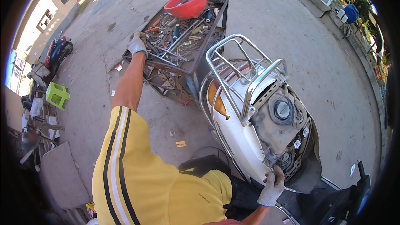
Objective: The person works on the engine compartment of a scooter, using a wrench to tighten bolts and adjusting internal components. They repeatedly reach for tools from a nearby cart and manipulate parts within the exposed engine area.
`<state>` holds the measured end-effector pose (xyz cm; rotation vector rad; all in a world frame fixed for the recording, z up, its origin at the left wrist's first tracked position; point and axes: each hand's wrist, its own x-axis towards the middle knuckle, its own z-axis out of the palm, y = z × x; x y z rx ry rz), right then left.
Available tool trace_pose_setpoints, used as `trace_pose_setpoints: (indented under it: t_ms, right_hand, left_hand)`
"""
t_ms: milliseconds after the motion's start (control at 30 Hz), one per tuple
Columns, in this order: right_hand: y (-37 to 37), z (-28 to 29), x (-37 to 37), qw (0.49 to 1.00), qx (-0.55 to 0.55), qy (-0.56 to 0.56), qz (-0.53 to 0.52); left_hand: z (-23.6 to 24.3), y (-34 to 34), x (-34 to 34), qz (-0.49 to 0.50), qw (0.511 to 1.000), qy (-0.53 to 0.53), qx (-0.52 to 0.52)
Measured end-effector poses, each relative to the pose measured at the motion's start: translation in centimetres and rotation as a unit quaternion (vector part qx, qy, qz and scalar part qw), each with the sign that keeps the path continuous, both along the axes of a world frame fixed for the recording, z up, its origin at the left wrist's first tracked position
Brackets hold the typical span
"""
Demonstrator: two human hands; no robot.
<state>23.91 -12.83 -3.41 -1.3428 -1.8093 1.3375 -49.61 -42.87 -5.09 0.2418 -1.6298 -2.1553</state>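
My left hand, in a whitish work glove, reaches out to the left corner of a metal tool cart. It is at the tray's edge beside loose tools; its fingers are too small and hidden to read. My right hand, gloved too, is at the side edge of a white motor scooter, fingers curled; anything in them is hidden. The scooter's seat area is uncovered, showing a round fuel cap on a dusty tank and dark workings below. A chrome rear rack rises behind it.
A red plastic basin rests on the cart's far end, among several screwdrivers and rods. A green stool and another parked scooter stand at left. A yellow card-like piece lies on the concrete. A low wall runs along the right.
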Motion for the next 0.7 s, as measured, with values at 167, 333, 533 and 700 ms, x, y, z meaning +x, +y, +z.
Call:
trace_pose_setpoints:
  t_ms: [167,333,533,700]
  right_hand:
    - [-0.1,0.1,0.2,1.000,-0.002,0.000,-0.006]
    - [0.0,-0.3,0.2,1.000,-0.004,-0.004,-0.007]
    - [0.1,0.1,0.3,1.000,0.003,-0.005,-0.007]
    - [0.0,-0.3,0.9,1.000,-0.011,0.011,0.006]
  left_hand:
    - [0.2,1.0,0.5,0.072,0.994,0.012,0.076]
    - [0.3,0.2,0.3,0.091,0.993,-0.016,0.069]
    - [1.1,1.5,1.3,0.049,0.995,-0.012,0.084]
    - [2.5,0.6,1.7,-0.089,0.986,0.042,0.132]
